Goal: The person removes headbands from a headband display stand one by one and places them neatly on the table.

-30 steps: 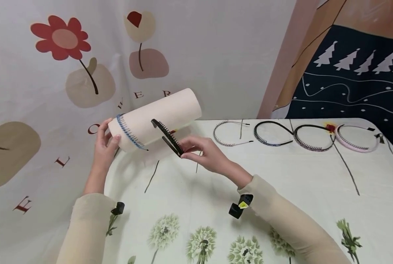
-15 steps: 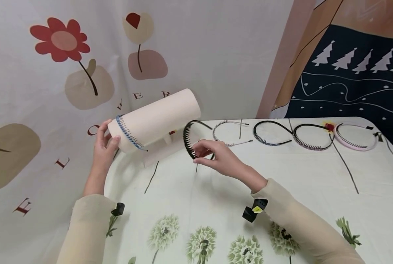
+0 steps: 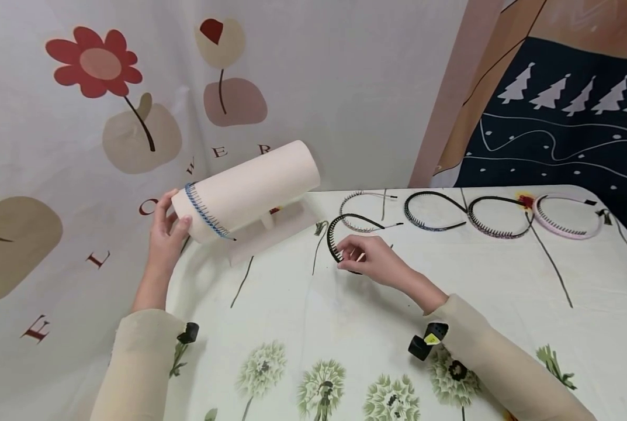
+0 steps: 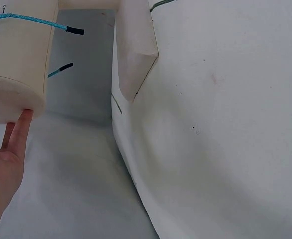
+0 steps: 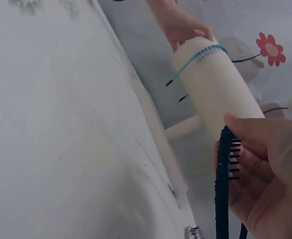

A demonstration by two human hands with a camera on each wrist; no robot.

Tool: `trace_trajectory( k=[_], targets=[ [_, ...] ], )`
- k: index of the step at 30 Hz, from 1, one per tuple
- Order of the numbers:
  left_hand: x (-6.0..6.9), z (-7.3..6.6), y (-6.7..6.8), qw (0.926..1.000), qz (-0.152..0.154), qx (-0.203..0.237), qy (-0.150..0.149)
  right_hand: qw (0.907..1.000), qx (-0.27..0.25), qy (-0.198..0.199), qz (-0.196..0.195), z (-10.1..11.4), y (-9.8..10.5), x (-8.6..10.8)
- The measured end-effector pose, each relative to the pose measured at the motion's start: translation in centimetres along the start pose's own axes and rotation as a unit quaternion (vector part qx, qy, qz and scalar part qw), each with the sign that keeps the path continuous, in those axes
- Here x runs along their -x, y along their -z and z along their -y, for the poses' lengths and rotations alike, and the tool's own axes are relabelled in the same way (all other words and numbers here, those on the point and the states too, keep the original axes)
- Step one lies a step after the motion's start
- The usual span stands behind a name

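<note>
A padded white headband stand [image 3: 260, 186] has a long roll on a short post above a flat base. My left hand [image 3: 167, 237] grips the roll's left end, thumb in front and fingers at the end face. Round the roll near that hand sits a blue toothed headband [image 3: 203, 211], its black-tipped ends hanging below, as the left wrist view shows. With thumb and fingertips, my right hand [image 3: 372, 261] pinches a black toothed headband [image 5: 222, 184] right of the stand. Part of it overlaps a thin light headband [image 3: 345, 204] in the head view.
Along the table's back edge lie a blue-black headband [image 3: 414, 219], a black and pink headband [image 3: 481, 225] and a pale pink headband [image 3: 568, 235]. A printed cloth [image 3: 345, 327] covers the table. Patterned curtains [image 3: 345, 88] hang behind.
My right hand has carried the black headband from in front of the roll rightward and down, turning it on the way. The left hand, stand and blue headband have stayed put.
</note>
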State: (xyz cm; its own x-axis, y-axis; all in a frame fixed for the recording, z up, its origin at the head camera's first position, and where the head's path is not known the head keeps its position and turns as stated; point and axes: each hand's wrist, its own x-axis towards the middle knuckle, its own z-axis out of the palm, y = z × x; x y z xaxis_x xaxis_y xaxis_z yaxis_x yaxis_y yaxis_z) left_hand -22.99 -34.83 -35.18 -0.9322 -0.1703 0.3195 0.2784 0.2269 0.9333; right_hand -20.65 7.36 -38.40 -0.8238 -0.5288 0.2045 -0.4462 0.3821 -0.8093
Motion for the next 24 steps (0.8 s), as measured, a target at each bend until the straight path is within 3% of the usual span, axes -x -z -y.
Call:
trace_trajectory(
  k=[18,24],
  targets=[
    [0.0,0.0,0.1,1.0,-0.001,0.004,0.002,0.9959,0.027,-0.074,0.045,-3.3,-0.7,-0.2],
    [0.1,-0.2,0.0,1.0,0.0,-0.004,0.003,0.9943,0.03,-0.08,0.064,-4.2,-0.6,-0.7]
  ],
)
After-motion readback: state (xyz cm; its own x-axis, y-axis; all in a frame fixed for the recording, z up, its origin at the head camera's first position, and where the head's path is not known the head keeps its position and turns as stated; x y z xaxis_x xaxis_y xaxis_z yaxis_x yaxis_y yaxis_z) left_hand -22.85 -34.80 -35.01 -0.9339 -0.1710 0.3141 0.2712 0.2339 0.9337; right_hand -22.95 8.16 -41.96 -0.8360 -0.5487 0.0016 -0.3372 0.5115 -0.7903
